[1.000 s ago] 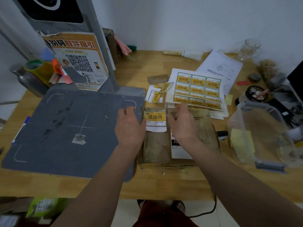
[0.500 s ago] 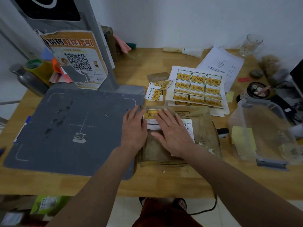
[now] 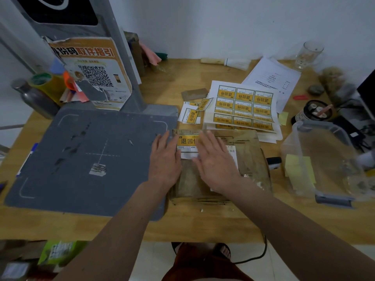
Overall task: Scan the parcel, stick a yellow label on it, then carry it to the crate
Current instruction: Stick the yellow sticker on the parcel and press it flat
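A flat brown parcel (image 3: pixel 250 157) lies on the wooden table (image 3: pixel 203 224), just right of the grey scanner pad (image 3: pixel 81 159). A yellow label (image 3: pixel 187 141) sits on the parcel's far left corner. My left hand (image 3: pixel 164 159) lies flat with straight fingers at the parcel's left edge, beside the label. My right hand (image 3: pixel 215 163) lies flat on the parcel, its fingers covering the label's right part. A white shipping label (image 3: pixel 232 154) shows partly past my right hand.
Sheets of yellow labels (image 3: pixel 243 106) and loose ones (image 3: pixel 190 115) lie behind the parcel. A clear plastic box (image 3: pixel 324 159) stands to the right, a jar (image 3: pixel 312 114) and glass (image 3: pixel 308 54) behind it. The scanner post (image 3: pixel 121 57), a bottle (image 3: pixel 36 98) and tape rolls stand far left.
Both hands were laying the yellow label onto the parcel a second ago; now they lie flat, and my right hand has slid rightward across the label.
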The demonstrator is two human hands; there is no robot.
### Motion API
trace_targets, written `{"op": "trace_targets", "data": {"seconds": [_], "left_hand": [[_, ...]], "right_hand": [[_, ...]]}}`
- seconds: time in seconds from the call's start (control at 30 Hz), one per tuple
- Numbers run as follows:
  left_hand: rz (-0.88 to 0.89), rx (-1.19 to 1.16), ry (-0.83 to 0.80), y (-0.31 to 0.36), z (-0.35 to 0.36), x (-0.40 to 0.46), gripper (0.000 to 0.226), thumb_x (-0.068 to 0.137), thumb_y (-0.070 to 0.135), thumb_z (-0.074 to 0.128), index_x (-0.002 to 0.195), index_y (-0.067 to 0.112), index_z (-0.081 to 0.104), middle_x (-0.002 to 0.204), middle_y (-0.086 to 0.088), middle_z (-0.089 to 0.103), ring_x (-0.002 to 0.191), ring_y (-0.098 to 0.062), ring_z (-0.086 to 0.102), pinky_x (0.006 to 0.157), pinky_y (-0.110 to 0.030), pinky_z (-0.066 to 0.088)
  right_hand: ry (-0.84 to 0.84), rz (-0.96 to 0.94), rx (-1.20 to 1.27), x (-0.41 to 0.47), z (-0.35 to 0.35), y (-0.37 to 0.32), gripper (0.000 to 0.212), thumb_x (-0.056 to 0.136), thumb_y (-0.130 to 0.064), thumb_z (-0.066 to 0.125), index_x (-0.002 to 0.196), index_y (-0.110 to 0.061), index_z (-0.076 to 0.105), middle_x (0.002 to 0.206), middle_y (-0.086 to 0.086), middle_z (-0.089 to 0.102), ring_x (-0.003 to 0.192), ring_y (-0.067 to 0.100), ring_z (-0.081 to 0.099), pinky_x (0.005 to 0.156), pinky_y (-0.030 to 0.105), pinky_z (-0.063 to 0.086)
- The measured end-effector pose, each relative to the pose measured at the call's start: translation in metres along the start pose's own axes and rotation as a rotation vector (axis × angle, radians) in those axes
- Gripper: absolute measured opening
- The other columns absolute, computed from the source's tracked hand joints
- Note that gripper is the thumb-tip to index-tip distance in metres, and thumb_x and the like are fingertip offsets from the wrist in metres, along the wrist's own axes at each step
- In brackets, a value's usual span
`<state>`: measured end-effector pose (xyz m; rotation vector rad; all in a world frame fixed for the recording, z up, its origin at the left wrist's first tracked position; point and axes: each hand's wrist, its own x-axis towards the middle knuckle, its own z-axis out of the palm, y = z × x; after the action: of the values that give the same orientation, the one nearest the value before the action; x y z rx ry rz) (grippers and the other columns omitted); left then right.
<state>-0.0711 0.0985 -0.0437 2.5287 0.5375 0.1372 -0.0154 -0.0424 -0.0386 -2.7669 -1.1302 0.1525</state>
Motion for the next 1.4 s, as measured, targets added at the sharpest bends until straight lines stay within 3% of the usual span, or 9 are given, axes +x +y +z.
{"op": "trace_targets", "data": {"seconds": [0.3, 0.47, 0.63, 0.7, 0.8, 0.97, 1.13, 1.3, 1.4], "left_hand": [[0.153, 0.083, -0.040, 0.005, 0.002, -0.010, 0.048, 0.099, 0.013, 0.038, 0.146, 0.015, 0.033, 0.156, 0.000, 0.029, 0.148, -0.022, 0.009, 0.120, -0.042, 0.014], [0.182, 0.257, -0.159, 0.013, 0.003, -0.020, 0.049, 0.103, 0.029, 0.024, 0.151, 0.021, 0.020, 0.160, 0.004, 0.014, 0.149, -0.020, -0.003, 0.121, -0.039, -0.003], [0.275, 0.470, -0.267, 0.019, 0.005, -0.035, 0.055, 0.100, 0.041, 0.011, 0.152, 0.026, 0.002, 0.161, 0.006, -0.004, 0.148, -0.020, -0.013, 0.120, -0.045, -0.007], [0.311, 0.503, -0.295, 0.020, 0.008, -0.042, 0.062, 0.094, 0.051, -0.001, 0.151, 0.026, -0.005, 0.161, 0.005, -0.008, 0.147, -0.019, -0.015, 0.120, -0.047, -0.007], [0.257, 0.555, -0.307, 0.017, 0.013, -0.047, 0.072, 0.087, 0.060, -0.009, 0.147, 0.021, -0.019, 0.160, 0.002, -0.016, 0.145, -0.016, -0.020, 0.119, -0.048, -0.009], [0.096, 0.582, -0.310, 0.010, 0.006, -0.049, 0.082, 0.080, 0.061, -0.015, 0.148, 0.016, -0.018, 0.158, -0.001, -0.022, 0.144, -0.019, -0.026, 0.116, -0.055, -0.009], [-0.060, 0.493, -0.209, 0.002, 0.000, -0.044, 0.082, 0.083, 0.061, -0.011, 0.151, 0.015, -0.011, 0.160, -0.001, -0.016, 0.145, -0.024, -0.022, 0.116, -0.055, -0.009], [0.272, 0.494, -0.264, 0.010, 0.003, -0.021, 0.064, 0.091, 0.050, -0.005, 0.148, 0.024, -0.018, 0.161, 0.004, -0.015, 0.145, -0.023, -0.022, 0.117, -0.055, -0.008], [0.243, 0.493, -0.295, 0.006, 0.005, -0.003, 0.061, 0.098, 0.046, 0.010, 0.150, 0.025, -0.014, 0.160, 0.004, -0.015, 0.146, -0.025, -0.021, 0.115, -0.060, -0.005]], "right_hand": [[-0.084, -0.122, -0.002, -0.021, 0.007, -0.004, 0.070, 0.094, -0.049, 0.016, 0.149, -0.007, 0.021, 0.158, 0.012, 0.018, 0.148, 0.024, 0.012, 0.119, 0.038, 0.003], [0.087, -0.222, -0.101, -0.032, 0.009, 0.004, 0.051, 0.094, -0.037, 0.035, 0.114, -0.003, 0.066, 0.118, 0.016, 0.068, 0.113, 0.029, 0.063, 0.103, 0.042, 0.043], [0.231, -0.151, -0.004, -0.028, -0.007, 0.006, 0.041, 0.095, -0.030, 0.041, 0.077, -0.008, 0.070, 0.073, 0.008, 0.069, 0.072, 0.026, 0.063, 0.079, 0.037, 0.051], [0.283, -0.066, 0.047, -0.023, -0.009, 0.006, 0.039, 0.095, -0.028, 0.038, 0.083, -0.008, 0.069, 0.080, 0.008, 0.068, 0.077, 0.026, 0.063, 0.078, 0.037, 0.050], [0.223, -0.042, 0.149, -0.015, -0.006, 0.005, 0.045, 0.097, -0.031, 0.029, 0.111, -0.008, 0.065, 0.119, 0.013, 0.065, 0.115, 0.031, 0.058, 0.098, 0.040, 0.045], [0.036, -0.071, 0.214, -0.014, 0.001, 0.003, 0.063, 0.094, -0.044, 0.012, 0.143, -0.015, 0.039, 0.157, 0.008, 0.027, 0.148, 0.024, 0.014, 0.119, 0.038, 0.010], [-0.054, -0.031, 0.246, -0.015, 0.002, 0.003, 0.064, 0.093, -0.050, 0.011, 0.150, -0.023, 0.019, 0.162, 0.000, 0.007, 0.149, 0.016, -0.005, 0.121, 0.038, 0.002], [-0.046, -0.033, 0.291, -0.011, 0.000, 0.005, 0.070, 0.090, -0.056, 0.007, 0.152, -0.024, 0.008, 0.161, -0.002, 0.012, 0.149, 0.015, -0.002, 0.121, 0.034, 0.000], [-0.046, -0.045, 0.300, -0.008, 0.001, 0.007, 0.069, 0.091, -0.054, 0.009, 0.152, -0.023, 0.009, 0.160, -0.001, 0.019, 0.149, 0.016, 0.000, 0.121, 0.037, 0.002]]}}
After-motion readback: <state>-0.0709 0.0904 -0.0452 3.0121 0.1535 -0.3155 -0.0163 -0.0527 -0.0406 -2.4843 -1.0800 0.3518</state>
